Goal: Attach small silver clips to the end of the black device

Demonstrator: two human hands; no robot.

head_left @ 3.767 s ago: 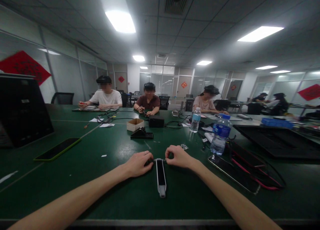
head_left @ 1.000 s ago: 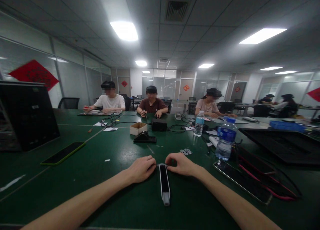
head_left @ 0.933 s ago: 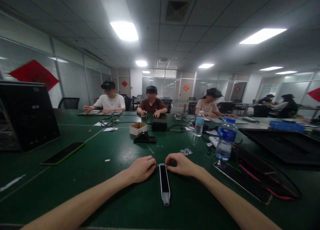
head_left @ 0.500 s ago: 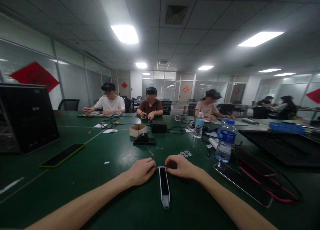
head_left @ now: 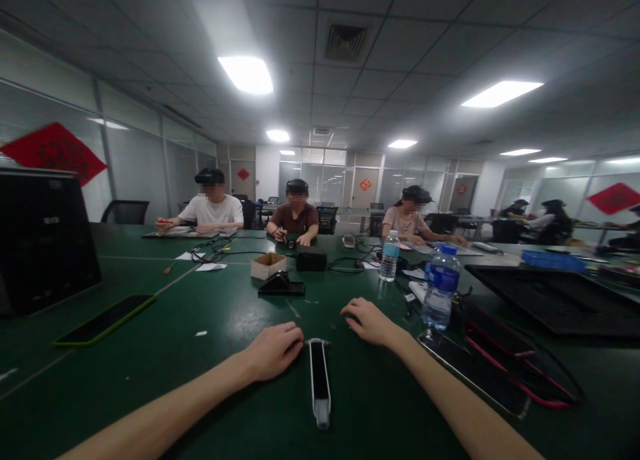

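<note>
A slim white-edged pen-like device [head_left: 320, 380] with a long black face lies on the green table [head_left: 240, 413] in front of me, its narrow grey tip towards me. My left hand [head_left: 275, 351] rests on the table beside the far end of the device, fingers curled together; whatever is between the fingertips is hidden. My right hand [head_left: 369, 321] is apart from the device, farther forward and to the right. Its fingers are bent over the tabletop, with the thumb a little away from them. I see nothing held in it.
Two water bottles [head_left: 390, 257] [head_left: 441, 288] stand to the right, near several phones [head_left: 475, 370] and a large black tray [head_left: 550, 300]. Ahead are an open cardboard box [head_left: 269, 265] and a black stand [head_left: 281, 285]. A green-edged phone [head_left: 106, 320] lies left. Several people sit beyond.
My right hand has left the far end of the device and moved forward and right, over where small silvery pieces lay; they are now out of sight. The left hand stays near the device.
</note>
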